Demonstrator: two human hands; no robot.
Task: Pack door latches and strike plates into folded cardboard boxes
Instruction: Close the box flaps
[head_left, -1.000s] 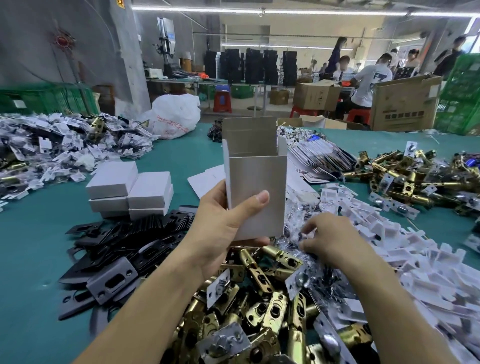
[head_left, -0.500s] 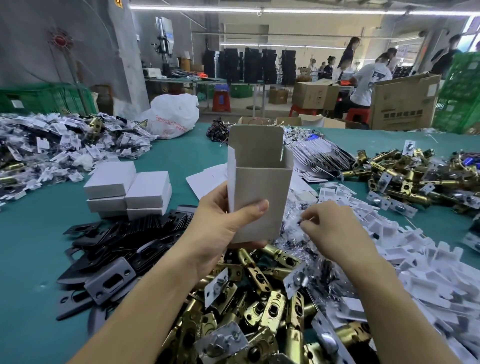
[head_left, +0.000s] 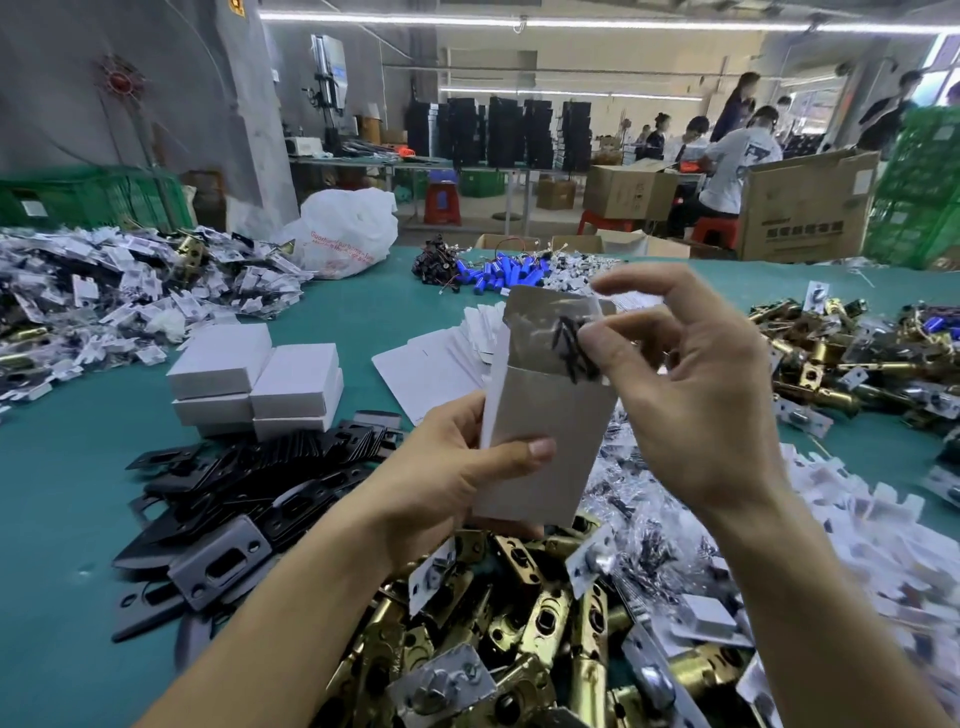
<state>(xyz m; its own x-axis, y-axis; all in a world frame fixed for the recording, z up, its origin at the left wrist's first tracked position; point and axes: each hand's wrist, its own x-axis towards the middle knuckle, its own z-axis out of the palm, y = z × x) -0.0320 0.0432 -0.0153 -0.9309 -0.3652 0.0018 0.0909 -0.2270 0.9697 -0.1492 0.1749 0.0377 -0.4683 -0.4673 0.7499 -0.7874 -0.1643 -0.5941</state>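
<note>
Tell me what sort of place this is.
Most likely a hardware factory's packing floor: heaps of brass door latches and black strike plates lie on the green table, small white boxes sit stacked, and workers sit among big cartons behind.

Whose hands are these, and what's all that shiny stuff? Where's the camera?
There is no machine here, just a person at work. The camera sits on their head, so you look down at their own two hands. The left hand holds an open white cardboard box. The right hand pinches a small bag of black screws at the box's mouth. On the green table lie gold-coloured door latches, black strike plates and closed white boxes.
</note>
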